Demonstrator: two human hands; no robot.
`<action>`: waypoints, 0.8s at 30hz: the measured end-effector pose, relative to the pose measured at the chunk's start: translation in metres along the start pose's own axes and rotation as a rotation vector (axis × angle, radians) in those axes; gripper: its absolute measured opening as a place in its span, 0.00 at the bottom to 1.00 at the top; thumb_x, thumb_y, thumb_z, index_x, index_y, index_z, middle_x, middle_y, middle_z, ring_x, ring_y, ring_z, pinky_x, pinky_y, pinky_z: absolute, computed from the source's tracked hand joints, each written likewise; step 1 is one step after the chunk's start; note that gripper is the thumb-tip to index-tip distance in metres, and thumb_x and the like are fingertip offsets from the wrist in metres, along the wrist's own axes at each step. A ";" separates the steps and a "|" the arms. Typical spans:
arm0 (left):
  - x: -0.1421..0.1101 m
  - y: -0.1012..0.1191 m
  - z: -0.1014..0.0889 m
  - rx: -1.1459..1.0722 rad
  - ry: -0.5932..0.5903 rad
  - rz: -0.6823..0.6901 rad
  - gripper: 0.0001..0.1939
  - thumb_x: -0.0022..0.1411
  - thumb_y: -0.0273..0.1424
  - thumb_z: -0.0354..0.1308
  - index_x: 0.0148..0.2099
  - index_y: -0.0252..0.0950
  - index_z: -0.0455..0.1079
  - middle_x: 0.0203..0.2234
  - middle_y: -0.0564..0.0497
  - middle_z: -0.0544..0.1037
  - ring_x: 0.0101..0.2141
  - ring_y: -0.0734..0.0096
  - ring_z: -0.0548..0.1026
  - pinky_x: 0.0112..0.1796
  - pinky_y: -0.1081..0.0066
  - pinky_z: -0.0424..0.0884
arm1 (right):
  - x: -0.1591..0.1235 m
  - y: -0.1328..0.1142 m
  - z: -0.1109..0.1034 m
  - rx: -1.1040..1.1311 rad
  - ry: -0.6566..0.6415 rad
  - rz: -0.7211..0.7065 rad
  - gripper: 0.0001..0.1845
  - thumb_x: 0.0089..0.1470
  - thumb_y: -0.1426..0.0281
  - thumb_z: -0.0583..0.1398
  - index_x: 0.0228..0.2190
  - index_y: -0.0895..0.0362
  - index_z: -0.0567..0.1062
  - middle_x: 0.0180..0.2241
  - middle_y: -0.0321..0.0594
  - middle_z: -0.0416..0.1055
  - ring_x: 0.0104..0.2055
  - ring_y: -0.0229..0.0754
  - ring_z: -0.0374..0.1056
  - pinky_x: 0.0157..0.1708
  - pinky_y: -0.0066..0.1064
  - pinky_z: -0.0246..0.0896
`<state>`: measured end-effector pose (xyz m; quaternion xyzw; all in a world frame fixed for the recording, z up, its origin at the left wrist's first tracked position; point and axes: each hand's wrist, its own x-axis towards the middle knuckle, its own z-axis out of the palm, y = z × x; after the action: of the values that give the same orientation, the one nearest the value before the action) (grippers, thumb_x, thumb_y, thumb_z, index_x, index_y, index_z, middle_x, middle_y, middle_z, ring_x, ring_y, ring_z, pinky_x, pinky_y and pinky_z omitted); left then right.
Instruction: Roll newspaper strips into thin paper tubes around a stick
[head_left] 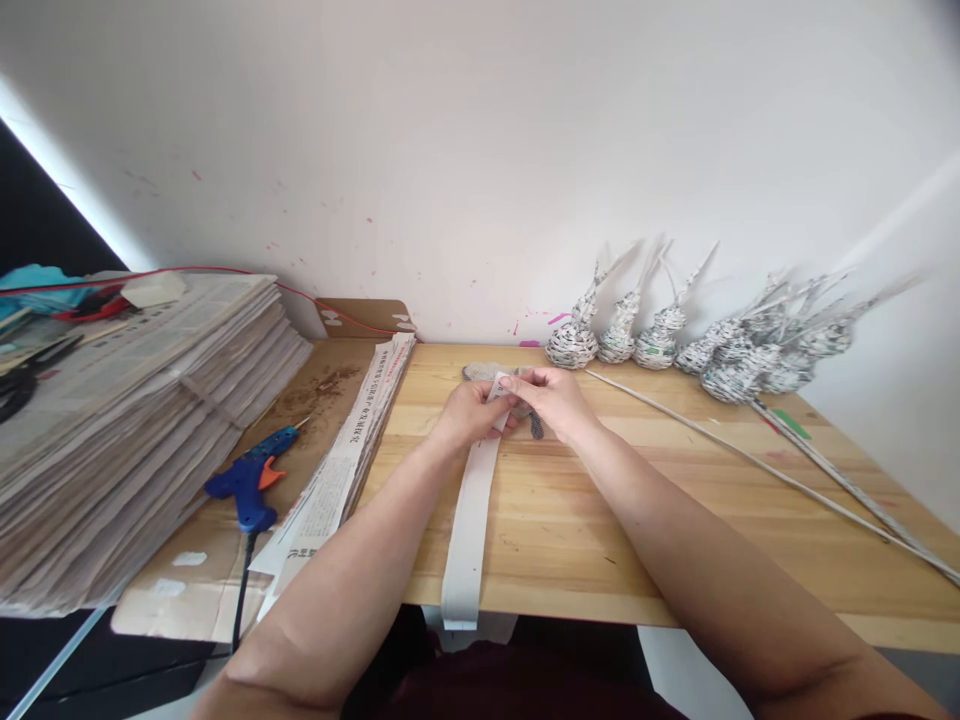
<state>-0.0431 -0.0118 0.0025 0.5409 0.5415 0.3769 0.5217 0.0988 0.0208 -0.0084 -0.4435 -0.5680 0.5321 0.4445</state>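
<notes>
A long strip of newspaper (473, 530) runs from the table's front edge up to my two hands. My left hand (474, 412) pinches its far end between thumb and fingers. Close against it, my right hand (553, 398) grips the same end with thumb and fingertips. Just behind my hands lies a grey, speckled cloth-like thing (480, 370), mostly hidden by them. The near end of the strip hangs slightly over the table edge.
Left of my arm lie a stack of newspaper strips (352, 450), a blue glue gun (251, 485) on cardboard (202, 590) and a tall newspaper pile (165, 400). Several woven paper gourds (572, 345) stand by the wall. Thin paper rods (720, 440) cross the wooden table (600, 540) at right.
</notes>
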 end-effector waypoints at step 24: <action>0.002 -0.001 -0.003 -0.056 0.002 -0.049 0.08 0.51 0.35 0.63 0.29 0.35 0.72 0.23 0.50 0.76 0.25 0.71 0.75 0.26 0.73 0.71 | -0.002 0.001 -0.001 -0.159 -0.113 -0.061 0.18 0.47 0.55 0.63 0.24 0.58 0.76 0.21 0.38 0.72 0.22 0.40 0.70 0.22 0.28 0.63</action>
<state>-0.0458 -0.0100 0.0018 0.5122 0.5446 0.3794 0.5451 0.1004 0.0191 -0.0091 -0.4291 -0.6457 0.4960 0.3910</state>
